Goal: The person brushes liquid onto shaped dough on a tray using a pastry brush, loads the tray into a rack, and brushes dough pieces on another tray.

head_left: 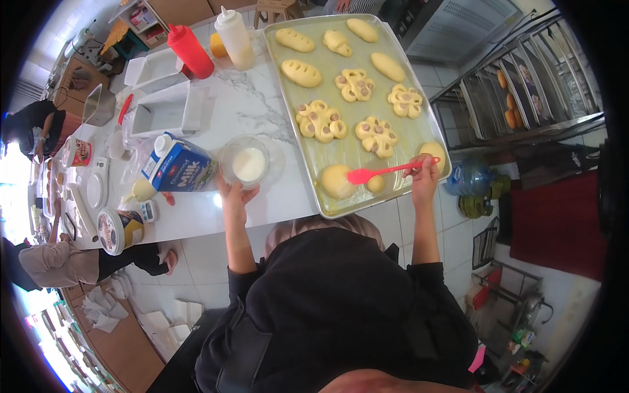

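Note:
My right hand (424, 173) is closed around the handle of a red pastry brush (391, 169). The brush's head touches or hovers just over a round dough piece (337, 182) at the near end of a metal baking tray (288, 111); I cannot tell which. Beside it lies a small dough ball (375, 185), and another round piece (430, 152) sits partly behind my right hand. At the table's edge, my left hand (237, 194) grips the side of a clear glass bowl (246, 162) with white liquid at the bottom. A blue milk carton (185, 167) stands left of the bowl.
Farther up the tray lie flower-shaped doughs (377, 136) and oval loaves (301, 73). White loaf pans (167, 110), a red squeeze bottle (190, 51), a white one (234, 38) and a tub (120, 230) stand leftward. A tray rack (524, 85) is right; another person (52, 262) is left.

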`<state>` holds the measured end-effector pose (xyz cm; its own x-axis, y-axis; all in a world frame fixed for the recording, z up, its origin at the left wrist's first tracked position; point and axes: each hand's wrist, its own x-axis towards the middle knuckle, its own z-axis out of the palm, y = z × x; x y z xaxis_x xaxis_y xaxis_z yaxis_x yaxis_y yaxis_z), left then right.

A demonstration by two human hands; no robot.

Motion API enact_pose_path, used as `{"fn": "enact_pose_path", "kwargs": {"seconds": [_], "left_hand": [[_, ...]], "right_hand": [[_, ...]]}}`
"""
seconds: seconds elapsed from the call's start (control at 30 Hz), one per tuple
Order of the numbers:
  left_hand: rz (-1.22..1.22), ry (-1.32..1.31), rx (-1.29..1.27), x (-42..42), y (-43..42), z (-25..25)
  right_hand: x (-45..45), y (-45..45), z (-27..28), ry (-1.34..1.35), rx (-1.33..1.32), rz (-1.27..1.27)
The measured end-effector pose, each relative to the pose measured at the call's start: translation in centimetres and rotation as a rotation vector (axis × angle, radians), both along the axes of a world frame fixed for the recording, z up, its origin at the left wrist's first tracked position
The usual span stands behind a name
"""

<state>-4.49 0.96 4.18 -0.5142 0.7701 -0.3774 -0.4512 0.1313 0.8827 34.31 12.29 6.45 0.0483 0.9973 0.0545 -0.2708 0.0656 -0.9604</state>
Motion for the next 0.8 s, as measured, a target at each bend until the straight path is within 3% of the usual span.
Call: {"fn": "enact_pose_path", "kwargs": {"seconds": [0.1,0.3,0.43,0.63,0.73,0.8], "left_hand": [[0.0,0.013,0.009,0.0,0.1,0.0],[0.019,-0.003,-0.037,0.2,0.2,0.8],[0.011,0.007,-0.056,0.2,0.2,0.9],[0.011,0.028,-0.016,0.1,0.1,0.1],[0.005,0.025,-0.034,0.2,-0.1,0.0],[-0.001,0.016,-0.044,0.1,-0.1,0.2]], "right_hand": [[-1.1,0.0,-0.7,-0.038,-0.082,0.072],[-0.2,2.4,0.0,-0.054,-0.048,-0.139],[-2.2,2.1,-0.9,-0.106,-0.154,0.004],[-2.0,4.2,-0.1,-0.111,-0.076,-0.154],[-4.6,3.1,0.7,-0.158,-0.173,0.033],[-4.8,3.9,0.2,-0.23,-0.117,0.005]]}}
